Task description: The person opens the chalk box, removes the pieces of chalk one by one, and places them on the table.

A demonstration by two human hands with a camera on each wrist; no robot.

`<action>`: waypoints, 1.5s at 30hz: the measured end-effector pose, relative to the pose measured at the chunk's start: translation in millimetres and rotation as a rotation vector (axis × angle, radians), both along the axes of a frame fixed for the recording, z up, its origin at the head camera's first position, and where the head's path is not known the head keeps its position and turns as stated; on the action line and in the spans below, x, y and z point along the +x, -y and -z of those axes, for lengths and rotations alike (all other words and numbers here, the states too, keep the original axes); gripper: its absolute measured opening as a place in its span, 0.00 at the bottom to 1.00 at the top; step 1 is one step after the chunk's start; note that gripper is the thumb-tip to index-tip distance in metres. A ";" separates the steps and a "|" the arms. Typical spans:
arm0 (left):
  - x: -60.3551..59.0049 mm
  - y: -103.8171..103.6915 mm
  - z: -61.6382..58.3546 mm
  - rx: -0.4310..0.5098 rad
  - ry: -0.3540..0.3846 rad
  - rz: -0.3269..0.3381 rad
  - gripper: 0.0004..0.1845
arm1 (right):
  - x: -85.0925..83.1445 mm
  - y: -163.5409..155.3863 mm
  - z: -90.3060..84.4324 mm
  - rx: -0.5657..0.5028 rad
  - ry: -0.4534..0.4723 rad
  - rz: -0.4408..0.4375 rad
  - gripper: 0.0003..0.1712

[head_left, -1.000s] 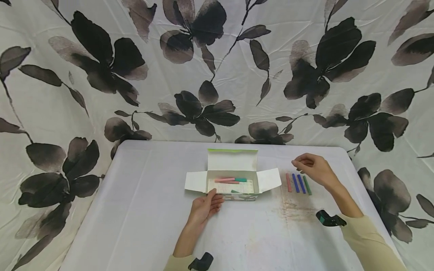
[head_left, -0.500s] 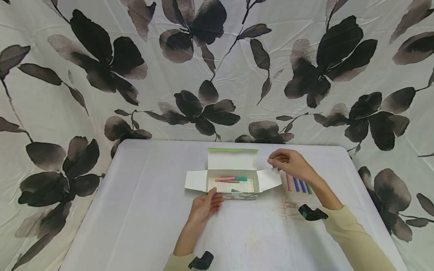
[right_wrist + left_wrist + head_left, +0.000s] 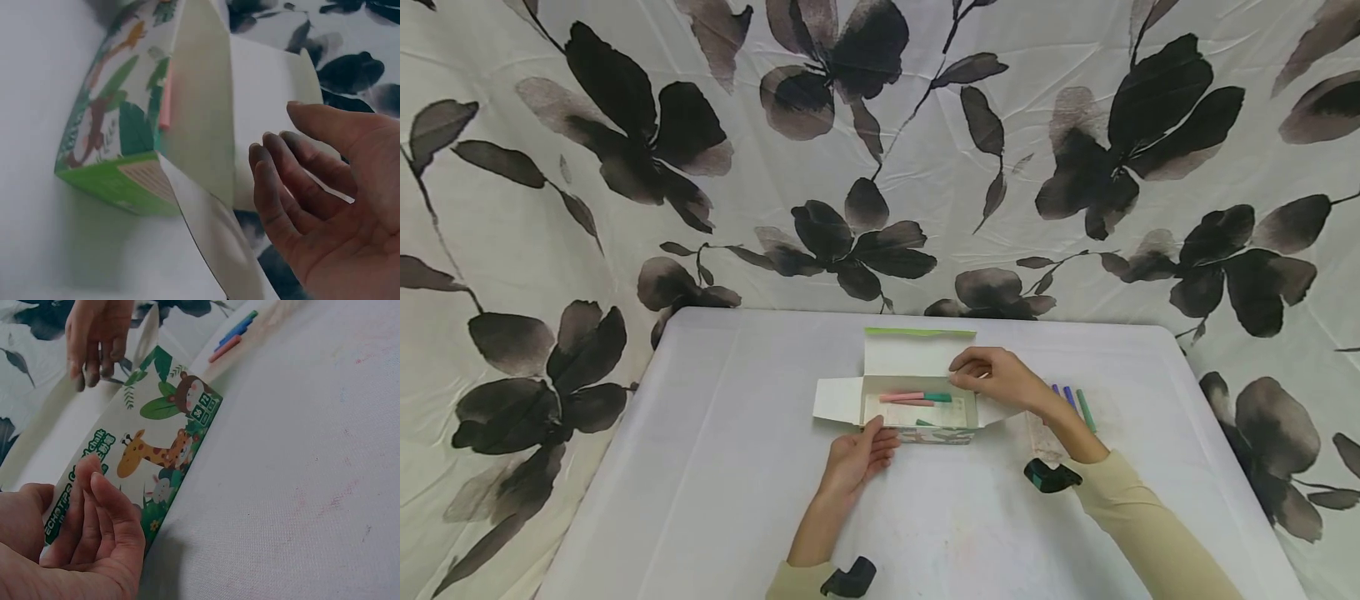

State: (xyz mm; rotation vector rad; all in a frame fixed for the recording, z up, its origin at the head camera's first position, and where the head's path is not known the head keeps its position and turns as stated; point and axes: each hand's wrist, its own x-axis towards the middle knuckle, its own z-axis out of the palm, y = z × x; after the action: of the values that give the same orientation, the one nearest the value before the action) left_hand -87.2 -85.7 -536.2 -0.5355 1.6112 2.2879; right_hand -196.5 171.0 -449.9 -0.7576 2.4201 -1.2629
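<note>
An open cardboard chalk box (image 3: pixel 951 436) with printed animals stands on the table, flaps spread. Pink chalk sticks (image 3: pixel 901 397) and a teal green stick (image 3: pixel 937 397) lie inside it. My left hand (image 3: pixel 852 460) holds the front wall, thumb over the rim and fingers outside. Above the box's right end hovers my right hand (image 3: pixel 996 377), fingers loosely bent with nothing between them; its fingertips look dusty in the right wrist view. To the right lie blue chalk sticks (image 3: pixel 1069 397) and a green chalk stick (image 3: pixel 1086 410); a red chalk stick (image 3: pixel 225 349) shows in the left wrist view.
The box's left flap (image 3: pixel 838 400) sticks out sideways, and its lid (image 3: pixel 919 353) stands up at the back. White cloth covers the table (image 3: pixel 700 467), with chalk smudges on it. A floral curtain (image 3: pixel 880 150) hangs behind.
My right hand has moved left from above the chalk row to over the box's right end. The left hand has stayed at the front wall.
</note>
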 end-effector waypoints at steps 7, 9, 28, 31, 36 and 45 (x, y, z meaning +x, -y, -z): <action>-0.1 -0.5 0.3 0.012 0.001 -0.003 0.27 | 1.6 18.5 14.0 -0.005 0.053 -0.078 0.15; -0.2 -0.3 0.7 0.014 -0.004 -0.002 0.27 | 2.1 22.9 18.3 -0.003 0.065 -0.105 0.15; -0.7 -0.1 0.0 0.009 -0.004 0.003 0.27 | -1.6 61.1 45.9 0.200 0.048 -0.332 0.11; -0.7 -0.3 0.1 0.020 -0.007 -0.002 0.26 | -3.3 64.4 44.6 0.221 0.055 -0.370 0.09; -0.7 -0.7 -0.3 0.022 -0.002 -0.006 0.26 | -4.6 68.4 40.6 0.348 0.060 -0.354 0.07; -1.5 -1.2 0.0 0.022 0.000 -0.018 0.26 | -8.8 71.4 36.3 0.478 0.068 -0.343 0.09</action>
State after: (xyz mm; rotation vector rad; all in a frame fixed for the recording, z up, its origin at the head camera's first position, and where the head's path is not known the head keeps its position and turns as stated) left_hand -88.6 -84.5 -536.3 -0.5468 1.5864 2.3159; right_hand -205.3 99.6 -486.3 -0.9084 2.2732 -0.5416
